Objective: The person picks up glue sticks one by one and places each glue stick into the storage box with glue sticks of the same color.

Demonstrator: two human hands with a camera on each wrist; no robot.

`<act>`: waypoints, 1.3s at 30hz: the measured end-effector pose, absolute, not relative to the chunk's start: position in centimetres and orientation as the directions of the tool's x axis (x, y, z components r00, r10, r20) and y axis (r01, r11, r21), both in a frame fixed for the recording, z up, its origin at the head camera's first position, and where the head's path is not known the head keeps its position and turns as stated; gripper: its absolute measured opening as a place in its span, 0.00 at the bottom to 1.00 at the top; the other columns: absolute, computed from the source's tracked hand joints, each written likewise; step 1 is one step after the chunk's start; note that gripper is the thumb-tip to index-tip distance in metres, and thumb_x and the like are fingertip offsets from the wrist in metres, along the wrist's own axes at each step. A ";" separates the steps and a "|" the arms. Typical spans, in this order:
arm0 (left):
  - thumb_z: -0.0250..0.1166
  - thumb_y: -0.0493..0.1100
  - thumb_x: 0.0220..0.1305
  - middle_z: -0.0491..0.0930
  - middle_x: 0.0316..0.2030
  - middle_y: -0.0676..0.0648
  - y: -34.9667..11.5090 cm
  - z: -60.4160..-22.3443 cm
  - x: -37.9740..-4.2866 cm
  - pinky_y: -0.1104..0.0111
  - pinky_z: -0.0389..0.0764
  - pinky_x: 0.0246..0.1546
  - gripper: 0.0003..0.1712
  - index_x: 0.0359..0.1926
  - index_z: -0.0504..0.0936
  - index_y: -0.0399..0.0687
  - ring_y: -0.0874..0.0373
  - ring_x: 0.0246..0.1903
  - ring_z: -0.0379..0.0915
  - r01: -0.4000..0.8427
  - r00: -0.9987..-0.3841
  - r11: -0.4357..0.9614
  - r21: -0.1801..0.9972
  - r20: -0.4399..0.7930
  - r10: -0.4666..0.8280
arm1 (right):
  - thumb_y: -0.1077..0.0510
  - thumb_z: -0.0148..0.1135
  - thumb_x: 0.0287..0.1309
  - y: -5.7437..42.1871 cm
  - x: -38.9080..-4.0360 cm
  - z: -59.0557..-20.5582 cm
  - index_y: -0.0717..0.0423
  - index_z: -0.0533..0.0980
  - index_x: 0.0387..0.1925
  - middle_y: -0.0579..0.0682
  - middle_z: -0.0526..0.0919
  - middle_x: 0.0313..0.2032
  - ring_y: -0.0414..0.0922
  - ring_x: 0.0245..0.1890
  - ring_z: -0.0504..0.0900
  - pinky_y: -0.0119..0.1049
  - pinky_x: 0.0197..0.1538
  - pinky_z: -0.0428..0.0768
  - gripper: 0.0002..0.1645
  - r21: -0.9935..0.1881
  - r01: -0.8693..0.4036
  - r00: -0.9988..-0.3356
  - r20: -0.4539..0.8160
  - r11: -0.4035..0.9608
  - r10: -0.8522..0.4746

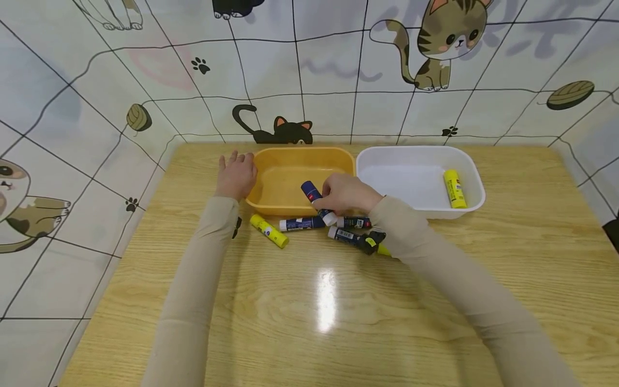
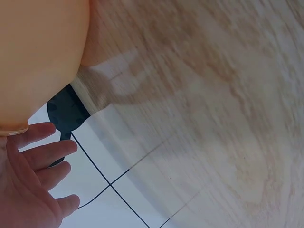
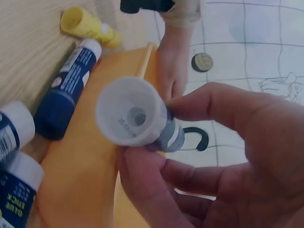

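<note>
My right hand (image 1: 345, 193) pinches a dark blue glue stick (image 1: 311, 190) between thumb and fingers, tilted over the front rim of the orange bin (image 1: 278, 208). The white base of that stick faces the camera in the right wrist view. At the bin's left end rests my left hand (image 1: 235, 176), fingers extended along the outside of the rim; its thumb is hidden in the left wrist view. In front of the bin lie a blue glue stick (image 1: 302, 223), two more blue ones near my right wrist, and a yellow glue stick (image 1: 268, 231).
A white bin (image 1: 406, 180) stands right of the orange one, with a yellow glue stick (image 1: 454, 189) inside. Another yellow piece (image 1: 383, 250) shows partly under my right wrist. A cat-patterned wall (image 1: 333, 70) backs the wooden table (image 1: 271, 322).
</note>
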State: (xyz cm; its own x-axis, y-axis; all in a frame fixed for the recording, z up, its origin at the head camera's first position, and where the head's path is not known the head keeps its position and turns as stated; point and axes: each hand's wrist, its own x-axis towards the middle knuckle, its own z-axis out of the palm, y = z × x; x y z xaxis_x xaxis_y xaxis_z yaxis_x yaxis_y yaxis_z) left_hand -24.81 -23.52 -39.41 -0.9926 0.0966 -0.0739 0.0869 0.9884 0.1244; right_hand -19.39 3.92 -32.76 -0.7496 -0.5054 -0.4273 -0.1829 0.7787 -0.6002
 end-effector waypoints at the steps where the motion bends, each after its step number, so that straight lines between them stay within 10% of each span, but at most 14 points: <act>1: 0.34 0.44 0.75 0.63 0.66 0.34 -23.5 -39.4 -24.8 0.45 0.41 0.68 0.27 0.68 0.60 0.37 0.39 0.70 0.45 0.093 -0.992 0.988 0.121 -0.073 0.102 | 0.49 0.61 0.62 3.9 -19.7 -32.8 0.62 0.80 0.35 0.54 0.82 0.27 0.50 0.27 0.83 0.37 0.35 0.78 0.17 -0.614 -0.162 -0.744 -0.439 0.773 -0.504; 7: 0.35 0.43 0.74 0.62 0.66 0.32 -23.3 -39.6 -25.0 0.49 0.48 0.68 0.27 0.67 0.60 0.33 0.38 0.69 0.50 0.127 -0.989 0.984 0.126 -0.059 0.136 | 0.51 0.61 0.62 3.5 -21.6 -33.1 0.68 0.76 0.48 0.56 0.81 0.38 0.43 0.29 0.82 0.34 0.39 0.81 0.22 -0.654 -0.029 -0.725 -0.507 0.756 -0.466; 29: 0.40 0.40 0.73 0.64 0.65 0.31 -23.0 -40.0 -25.4 0.53 0.55 0.67 0.27 0.70 0.57 0.35 0.35 0.63 0.61 0.122 -0.990 0.951 0.285 -0.030 0.136 | 0.54 0.64 0.60 3.2 -28.1 -35.1 0.65 0.75 0.39 0.51 0.79 0.26 0.38 0.16 0.78 0.26 0.28 0.79 0.16 -0.563 0.298 -0.662 -0.704 0.771 -0.258; 39: 0.45 0.40 0.72 0.76 0.52 0.31 -23.6 -40.5 -25.0 0.50 0.73 0.50 0.26 0.69 0.62 0.39 0.38 0.46 0.75 0.087 -0.996 0.919 0.384 0.042 0.077 | 0.57 0.64 0.58 2.8 -28.4 -35.2 0.65 0.73 0.38 0.48 0.76 0.20 0.35 0.12 0.75 0.22 0.22 0.75 0.14 -0.532 0.294 -0.662 -0.712 0.794 -0.232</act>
State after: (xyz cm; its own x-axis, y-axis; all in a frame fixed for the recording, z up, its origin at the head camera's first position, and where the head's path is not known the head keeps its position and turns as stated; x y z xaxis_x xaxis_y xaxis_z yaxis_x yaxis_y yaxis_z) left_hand -25.03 -23.57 -40.54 -0.9961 0.0768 0.0425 0.0872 0.9193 0.3838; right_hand -28.36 2.76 -35.17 -0.6624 -0.2324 -0.7122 0.2939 0.7939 -0.5324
